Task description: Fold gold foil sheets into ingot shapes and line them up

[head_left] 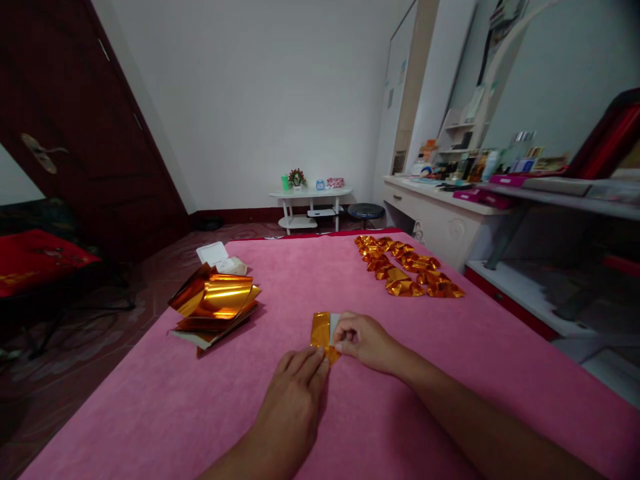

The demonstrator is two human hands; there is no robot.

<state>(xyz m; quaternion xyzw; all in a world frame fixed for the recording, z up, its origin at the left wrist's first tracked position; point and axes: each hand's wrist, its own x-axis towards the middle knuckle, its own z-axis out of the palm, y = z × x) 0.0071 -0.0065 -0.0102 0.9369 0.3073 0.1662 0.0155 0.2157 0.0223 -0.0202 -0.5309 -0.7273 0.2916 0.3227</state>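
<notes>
A small piece of gold foil paper (pixel 321 328), partly folded with a pale grey-white side showing on its right, lies on the pink cloth (pixel 280 413) in front of me. My left hand (pixel 297 390) rests with its fingers stretched out, the tips touching the paper's lower edge. From the right, my right hand (pixel 364 339) pinches the paper's right part between thumb and forefinger. The fingers hide some of the paper's lower right side.
A loose stack of gold foil sheets (pixel 220 303) lies left, with a white container (pixel 213 253) behind it. Several folded gold foil pieces (pixel 400 263) form rows at the far right. Beyond stand a white side table (pixel 303 195), a stool (pixel 366 212) and a dresser (pixel 445 200).
</notes>
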